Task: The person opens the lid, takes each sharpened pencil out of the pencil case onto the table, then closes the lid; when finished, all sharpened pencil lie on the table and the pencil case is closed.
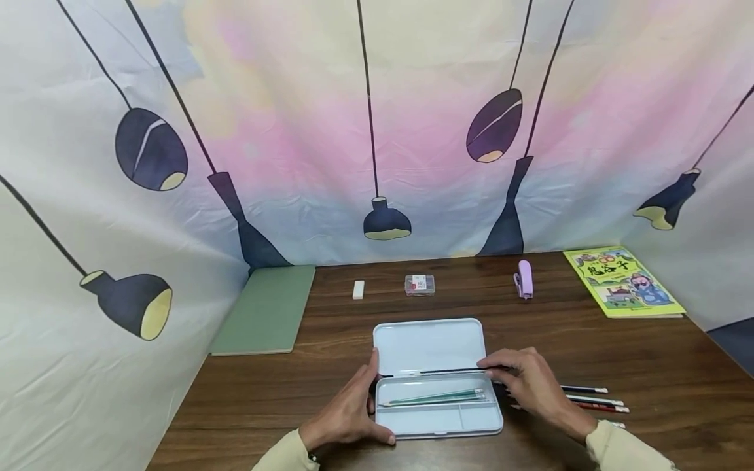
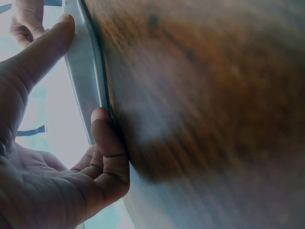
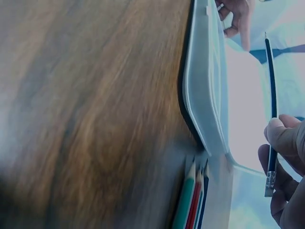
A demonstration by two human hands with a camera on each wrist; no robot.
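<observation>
Crosswise, a slender dark pencil (image 1: 453,371), tip toward 9 o'clock, long axis 9-to-3, hangs above a smooth, pale, round-cornered case (image 1: 429,341), pinched in the right hand (image 1: 533,389), fingers nearly closed. The left hand (image 1: 349,407), fingers and thumb wide apart, grips the case at 9 o'clock.

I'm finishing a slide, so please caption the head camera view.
Left hand holding an open white case, right hand pinching a dark pencil over it.
</observation>
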